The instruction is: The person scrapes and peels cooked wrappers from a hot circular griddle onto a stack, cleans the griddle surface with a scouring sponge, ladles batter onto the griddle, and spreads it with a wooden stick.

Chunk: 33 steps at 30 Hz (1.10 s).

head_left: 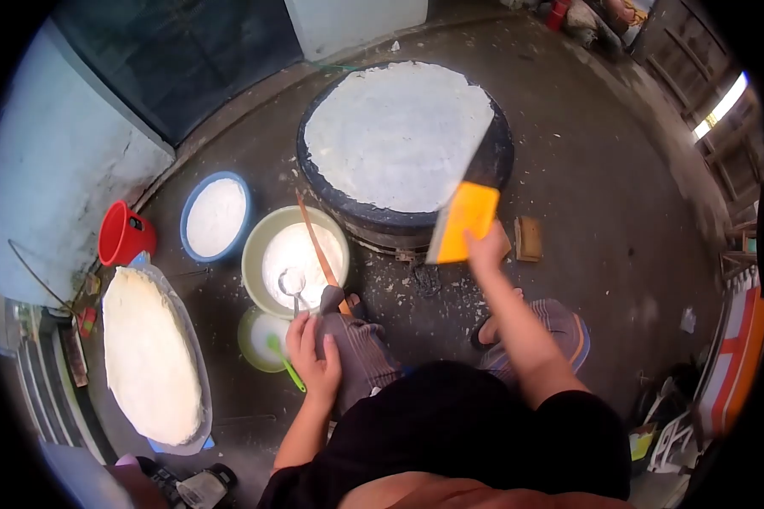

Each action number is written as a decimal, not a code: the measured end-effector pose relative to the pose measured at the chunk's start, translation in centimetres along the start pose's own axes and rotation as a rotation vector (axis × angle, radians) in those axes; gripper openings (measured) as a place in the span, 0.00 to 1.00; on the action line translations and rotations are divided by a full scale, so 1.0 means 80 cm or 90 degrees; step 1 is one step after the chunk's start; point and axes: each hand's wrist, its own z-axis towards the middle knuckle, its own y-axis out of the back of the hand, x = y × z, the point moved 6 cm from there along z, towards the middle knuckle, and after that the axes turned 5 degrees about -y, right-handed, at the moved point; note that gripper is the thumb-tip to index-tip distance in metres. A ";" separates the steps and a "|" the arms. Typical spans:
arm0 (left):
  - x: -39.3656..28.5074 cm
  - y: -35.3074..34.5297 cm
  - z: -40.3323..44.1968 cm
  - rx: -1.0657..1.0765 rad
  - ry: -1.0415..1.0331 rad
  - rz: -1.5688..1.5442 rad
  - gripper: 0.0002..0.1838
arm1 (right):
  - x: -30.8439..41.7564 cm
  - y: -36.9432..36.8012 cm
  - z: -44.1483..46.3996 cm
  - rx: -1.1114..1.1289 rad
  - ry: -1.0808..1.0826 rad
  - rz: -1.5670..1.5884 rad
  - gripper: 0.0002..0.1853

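Note:
My right hand (486, 252) grips a yellow scraper (471, 219) at the lower right edge of a large round black griddle (502, 174). A thin white sheet of batter (395, 136) covers most of the griddle, and a dark strip shows along its right side. My left hand (314, 360) is beside my knee, fingers curled at the handle of a metal ladle (292, 282). The ladle's bowl lies in white batter (284, 253) inside a pale green basin (252, 276). A wooden stick (316, 242) leans across this basin.
A blue basin (187, 233) of white powder and a red bucket (126, 236) stand at left. Nearer are a stack of white sheets (148, 356) and a small green bowl (244, 339) with a green-handled tool (289, 365). A wooden block (529, 239) lies right of the griddle.

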 end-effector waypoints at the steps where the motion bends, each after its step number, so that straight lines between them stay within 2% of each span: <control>1: -0.003 -0.003 0.004 0.007 -0.006 -0.022 0.19 | -0.006 -0.022 -0.040 0.043 0.008 0.077 0.20; 4: -0.012 -0.014 0.020 0.019 -0.050 -0.050 0.20 | 0.032 -0.042 -0.131 0.324 0.225 0.012 0.21; 5: -0.018 -0.017 0.029 0.024 -0.083 -0.057 0.22 | 0.046 -0.023 -0.134 0.326 0.225 0.017 0.21; 7: -0.030 -0.020 0.063 0.043 -0.128 -0.023 0.23 | 0.087 0.000 -0.152 0.507 0.350 -0.132 0.19; 8: -0.038 -0.026 0.083 0.061 -0.174 0.007 0.24 | 0.095 0.011 -0.148 0.512 0.351 -0.129 0.19; 10: -0.045 -0.051 0.125 0.100 -0.227 -0.004 0.25 | 0.104 0.023 -0.150 0.568 0.504 -0.298 0.18; 14: -0.049 -0.158 0.183 0.186 -0.376 0.085 0.24 | 0.099 0.026 -0.147 0.595 0.539 -0.358 0.17; 15: -0.047 -0.182 0.188 0.185 -0.378 0.090 0.24 | 0.091 0.018 -0.147 0.594 0.542 -0.353 0.17; 17: -0.045 -0.244 0.192 0.309 -0.412 0.151 0.22 | 0.077 -0.002 -0.148 0.564 0.558 -0.378 0.16; 20: -0.033 -0.309 0.187 0.373 -0.465 0.269 0.18 | 0.090 -0.001 -0.157 0.543 0.593 -0.367 0.14; 22: -0.018 -0.337 0.185 0.363 -0.488 0.300 0.15 | 0.090 0.003 -0.157 0.553 0.586 -0.330 0.14; 25: -0.001 -0.361 0.190 0.353 -0.460 0.292 0.10 | 0.088 0.007 -0.161 0.539 0.596 -0.319 0.14; 27: 0.010 -0.367 0.208 0.297 -0.393 0.266 0.05 | 0.087 0.010 -0.162 0.554 0.591 -0.301 0.13; 28: 0.009 -0.365 0.226 0.269 -0.310 0.232 0.05 | 0.085 0.011 -0.162 0.558 0.588 -0.298 0.13; 30: 0.001 -0.347 0.261 0.223 -0.235 0.132 0.06 | 0.085 0.013 -0.164 0.548 0.604 -0.287 0.12; 32: -0.009 -0.335 0.297 0.212 -0.177 0.091 0.06 | 0.085 0.015 -0.163 0.547 0.598 -0.283 0.11; 33: -0.017 -0.328 0.313 0.177 -0.200 0.095 0.06 | 0.085 0.016 -0.162 0.541 0.594 -0.284 0.11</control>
